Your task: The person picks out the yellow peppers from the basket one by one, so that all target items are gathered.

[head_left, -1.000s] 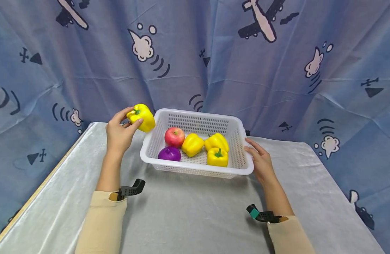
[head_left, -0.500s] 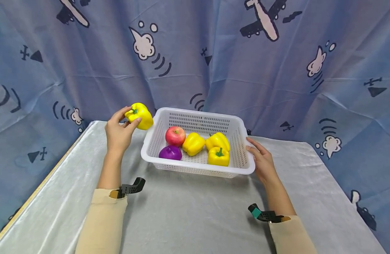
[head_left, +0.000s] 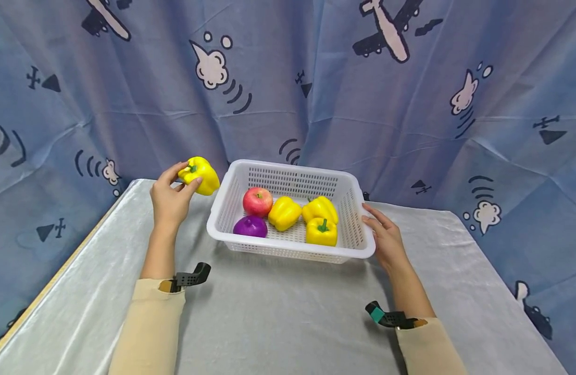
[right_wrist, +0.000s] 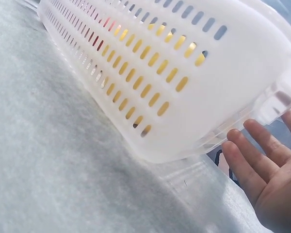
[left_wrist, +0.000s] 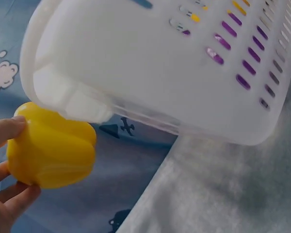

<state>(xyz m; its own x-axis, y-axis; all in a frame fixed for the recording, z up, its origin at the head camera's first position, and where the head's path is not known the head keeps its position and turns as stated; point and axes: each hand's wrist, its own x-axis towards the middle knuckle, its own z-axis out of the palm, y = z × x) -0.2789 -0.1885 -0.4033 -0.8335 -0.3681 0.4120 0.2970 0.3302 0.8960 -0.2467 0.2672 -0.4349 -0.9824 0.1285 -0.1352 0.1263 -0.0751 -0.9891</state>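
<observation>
In the head view my left hand (head_left: 170,200) holds a yellow bell pepper (head_left: 201,176) in the air, left of a white plastic basket (head_left: 288,251). Thumb and fingers pinch the pepper near its stem, seen from below in the left wrist view. My right hand (head_left: 385,239) is at the basket's right end, its thumb on the rim and the other fingers below it. Inside the basket lie a red apple (head_left: 258,201), a purple onion-like vegetable (head_left: 250,227) and three yellow bell peppers (head_left: 285,213). The right wrist view shows the fingers (right_wrist: 262,141) fairly straight beneath the rim.
A pale grey cloth covers the table (head_left: 278,312). Behind it hangs a blue curtain (head_left: 278,78) printed with planes and clouds. The basket stands close to the table's back edge. On each wrist sits a black camera mount (head_left: 191,276).
The left hand has shifted slightly left with its pepper, away from the basket's left rim. The right hand, the basket and its contents stay about where they were.
</observation>
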